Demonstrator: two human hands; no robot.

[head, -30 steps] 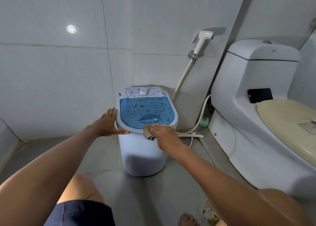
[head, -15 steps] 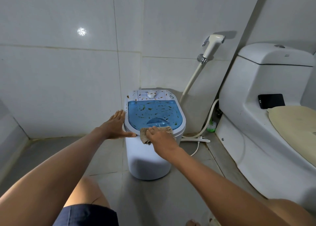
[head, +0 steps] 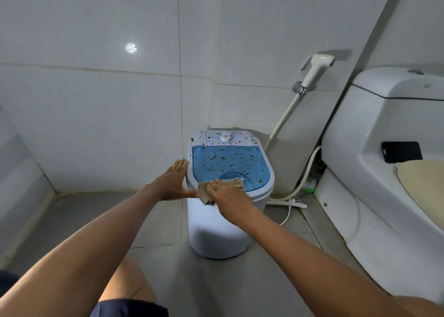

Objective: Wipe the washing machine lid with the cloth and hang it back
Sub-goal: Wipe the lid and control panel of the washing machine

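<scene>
The cloth [head: 217,189] is small, soft and floppy, so it is best held bunched up, as it is now. It is gripped by the right hand [head: 227,198] at the near edge of the blue lid [head: 228,165] of the washing machine [head: 219,230]. The lid looks hard and smooth (brown bits are stuck all over it). The left hand [head: 173,182] is laid flat, fingers straight, against the machine's left side, likely to keep the light tub steady.

We see a white washing machine [head: 219,230] with a translucent blue lid [head: 228,165] flecked all over with brown-orange specks, a beige woven cloth [head: 206,193], a white toilet [head: 374,148] with a cream seat cover [head: 422,180], and grey floor tiles [head: 216,288].
</scene>
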